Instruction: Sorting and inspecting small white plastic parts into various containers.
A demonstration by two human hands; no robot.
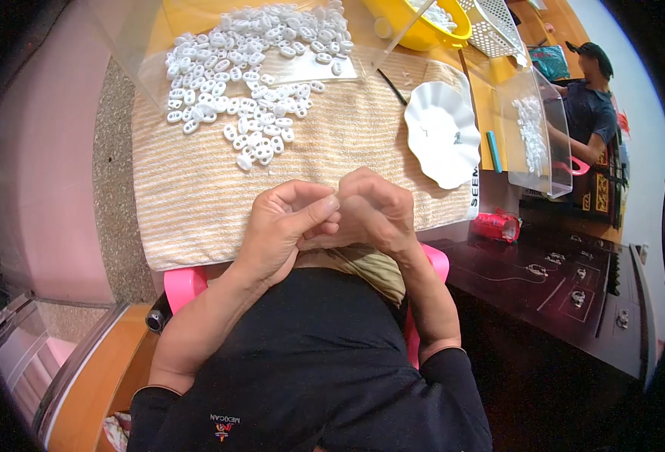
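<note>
Apparently left hand (286,222) pinched together, any content hidden; right hand (380,213) blurred, cannot tell grip; white pieces (235,74) beyond

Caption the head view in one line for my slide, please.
Left hand and right hand close together over a striped towel, small white pieces spread beyond, a wavy white dish to the right.

Left of the yellow wooden worktop (485,105) runs a speckled grey strip (114,166), with a smooth pale-pink surface (54,166) beyond. Right of the worktop lie a dark glossy panel with metal fittings (498,275) and, farther off, a bluish-white wall (641,113).
</note>
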